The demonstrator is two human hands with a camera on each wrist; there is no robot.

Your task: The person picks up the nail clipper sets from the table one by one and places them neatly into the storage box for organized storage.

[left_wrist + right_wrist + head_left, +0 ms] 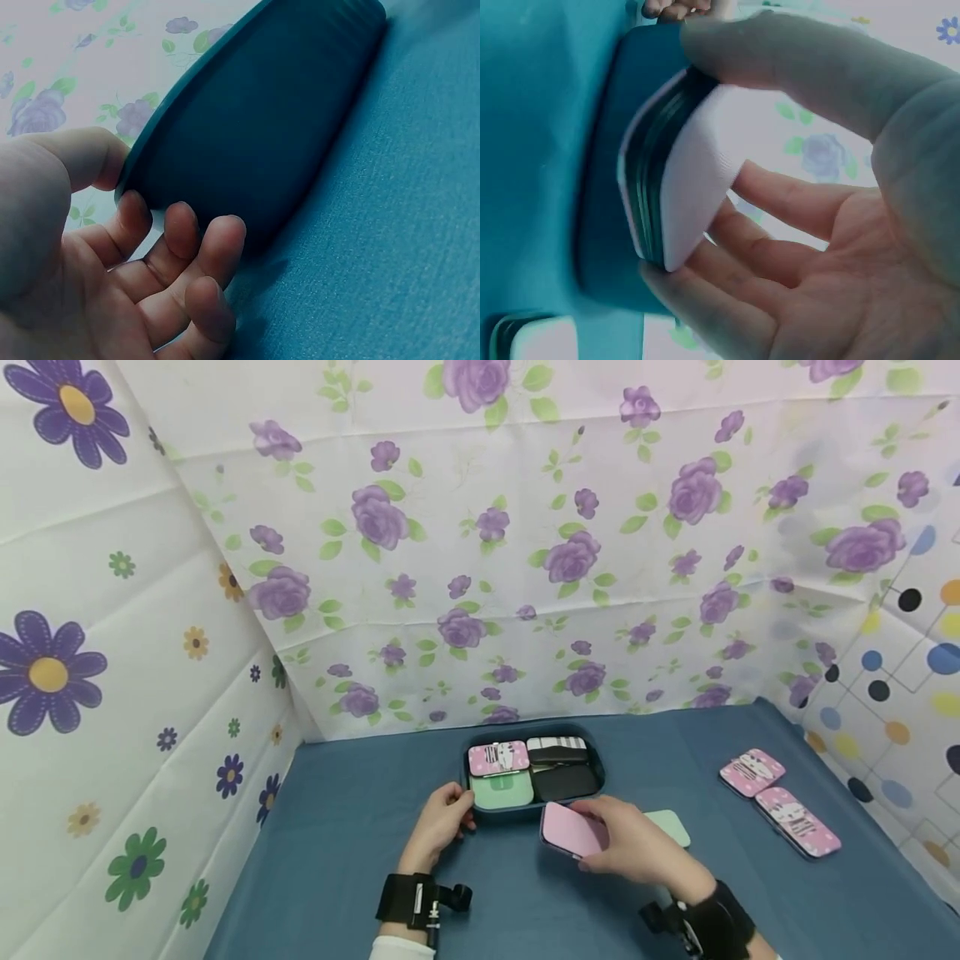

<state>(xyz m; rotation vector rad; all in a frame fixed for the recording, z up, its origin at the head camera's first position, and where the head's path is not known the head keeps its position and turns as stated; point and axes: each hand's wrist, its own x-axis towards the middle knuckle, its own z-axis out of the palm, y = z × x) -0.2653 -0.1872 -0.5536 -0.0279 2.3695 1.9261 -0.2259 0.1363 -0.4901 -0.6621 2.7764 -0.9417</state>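
A dark blue bin [510, 816] stands near the back of the table. My left hand [438, 822] pinches its front left corner, thumb at the rim and fingers curled against the outer wall [247, 112]. Just in front of the bin, my right hand [637, 843] holds a flat pink case [573, 831], rounded at the corners and dark along its edge. In the right wrist view, thumb and fingers grip opposite ends of this case [697, 180]. Inside the bin lie a pink patterned case [487, 758], a mint green one [502, 791], a black one [564, 782] and a striped one [557, 746].
Partly behind my right hand, another mint green case [670, 827] lies on the blue table cloth [352, 827]. Two pink patterned cases [752, 772] rest farther right, end to end. Flowered sheets [465, 568] hang behind the table and at its sides.
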